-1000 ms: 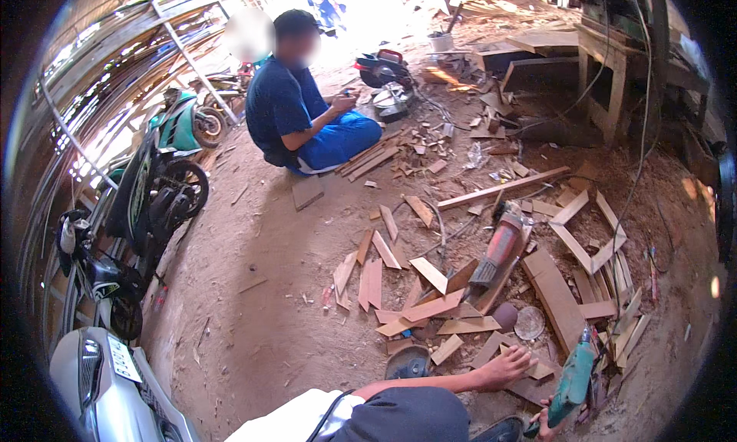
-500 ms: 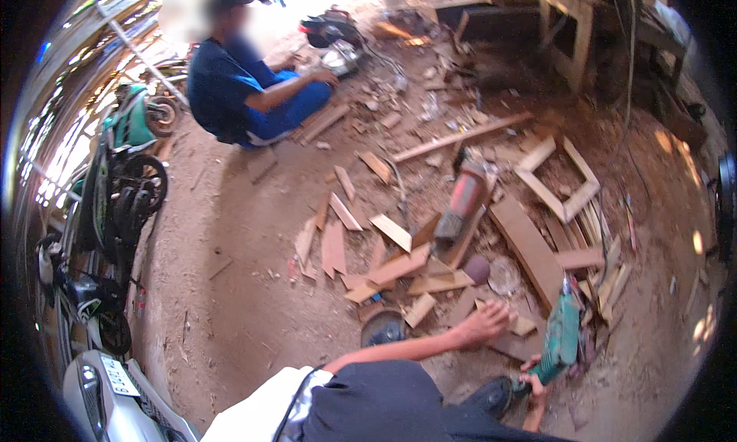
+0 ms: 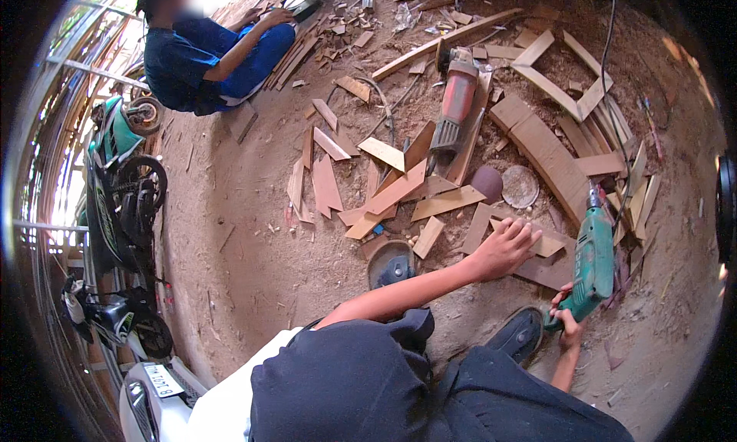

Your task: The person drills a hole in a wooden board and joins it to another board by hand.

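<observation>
In my right hand [image 3: 566,319] is the handle of a green power drill [image 3: 594,254], its chuck pointing away from me toward the wood. My fingers wrap round the grip. My left hand [image 3: 503,250] hovers at or just over a light wood offcut [image 3: 546,245], back of the hand up and fingers curled; whether something small sits in them is hidden. A long thick brown board [image 3: 541,154] lies beyond the drill's tip and my left hand. To its left rest a round clear lid-like disc [image 3: 520,187] and a dark reddish round thing [image 3: 487,184].
A red and grey angle grinder [image 3: 455,108] lies among mitred offcuts [image 3: 395,188]. A wooden frame [image 3: 526,54] with open joints is at the far right, near a hanging cable [image 3: 608,66]. Someone in blue [image 3: 207,58] sits far left; motorbikes [image 3: 127,211] line the left side.
My view has tilted down, so the scene sits higher in the picture. The drill stays in my right hand, and my left hand stays over the wood offcuts.
</observation>
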